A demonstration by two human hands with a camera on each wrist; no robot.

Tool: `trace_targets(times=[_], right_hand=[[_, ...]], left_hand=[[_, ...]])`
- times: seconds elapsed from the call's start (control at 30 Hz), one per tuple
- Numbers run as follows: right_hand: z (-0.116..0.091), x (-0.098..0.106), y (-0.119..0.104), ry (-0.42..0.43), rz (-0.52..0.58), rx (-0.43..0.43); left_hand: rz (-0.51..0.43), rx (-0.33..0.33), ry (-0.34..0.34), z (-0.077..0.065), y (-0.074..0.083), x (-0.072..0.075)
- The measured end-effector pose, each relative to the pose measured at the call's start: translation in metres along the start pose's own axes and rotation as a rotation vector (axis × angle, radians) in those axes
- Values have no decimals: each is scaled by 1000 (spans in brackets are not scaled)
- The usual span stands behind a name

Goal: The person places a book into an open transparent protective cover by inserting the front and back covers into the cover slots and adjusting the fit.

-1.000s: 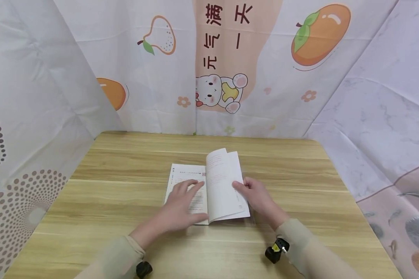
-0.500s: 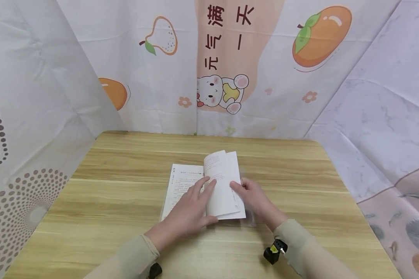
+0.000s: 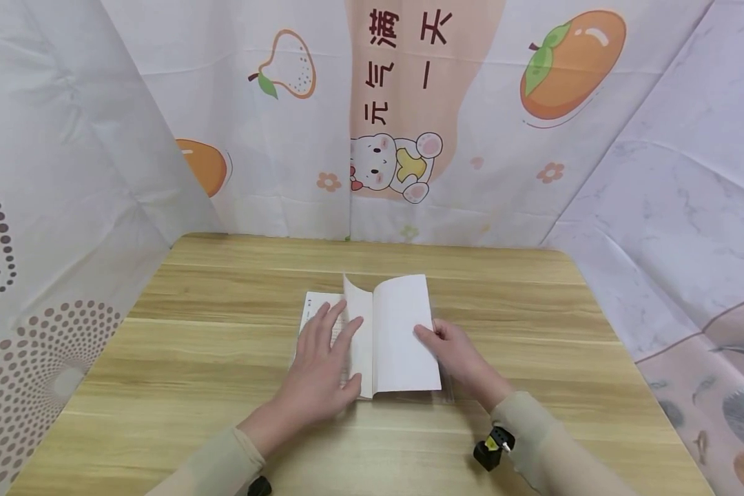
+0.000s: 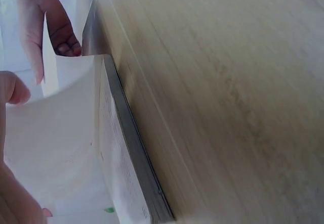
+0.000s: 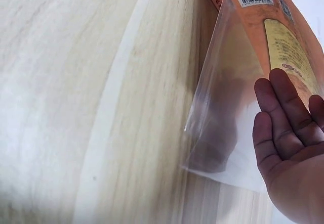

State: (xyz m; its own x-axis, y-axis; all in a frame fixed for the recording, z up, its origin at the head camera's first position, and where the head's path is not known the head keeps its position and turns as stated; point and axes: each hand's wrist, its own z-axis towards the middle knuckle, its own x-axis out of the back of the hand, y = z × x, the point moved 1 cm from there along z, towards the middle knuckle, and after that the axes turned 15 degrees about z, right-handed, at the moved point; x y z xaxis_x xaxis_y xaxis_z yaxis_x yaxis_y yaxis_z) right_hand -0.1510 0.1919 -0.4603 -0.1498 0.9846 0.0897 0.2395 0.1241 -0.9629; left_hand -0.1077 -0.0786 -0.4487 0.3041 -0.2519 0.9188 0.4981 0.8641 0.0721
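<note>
The book [image 3: 409,337] sits open on the wood-grain table [image 3: 211,344] between the two hands. The left hand [image 3: 316,372] spreads its fingers wide over the left-hand pages; just right of its fingertips, a pale leaf [image 3: 365,348] curls up from the spine. The right hand [image 3: 461,351] holds the book's right edge, thumb on a blank white page, fingers behind at the orange cover [image 5: 254,24]. Beside those fingers, a clear plastic flap [image 5: 220,100] juts past the cover.
</note>
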Motion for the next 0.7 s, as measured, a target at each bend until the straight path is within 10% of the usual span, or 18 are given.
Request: trace_targets(times=[0.2, 0.37, 0.57, 0.7], right_hand=[[1, 4, 5, -18, 3, -1], [2, 4, 6, -28, -29, -14], [2, 3, 6, -27, -29, -16], [2, 0, 6, -40, 16, -36]], left_hand=[[175, -57, 77, -4, -5, 9], [290, -116, -30, -4, -4, 14], [175, -213, -225, 1, 8, 6], [110, -277, -207, 5, 16, -7]])
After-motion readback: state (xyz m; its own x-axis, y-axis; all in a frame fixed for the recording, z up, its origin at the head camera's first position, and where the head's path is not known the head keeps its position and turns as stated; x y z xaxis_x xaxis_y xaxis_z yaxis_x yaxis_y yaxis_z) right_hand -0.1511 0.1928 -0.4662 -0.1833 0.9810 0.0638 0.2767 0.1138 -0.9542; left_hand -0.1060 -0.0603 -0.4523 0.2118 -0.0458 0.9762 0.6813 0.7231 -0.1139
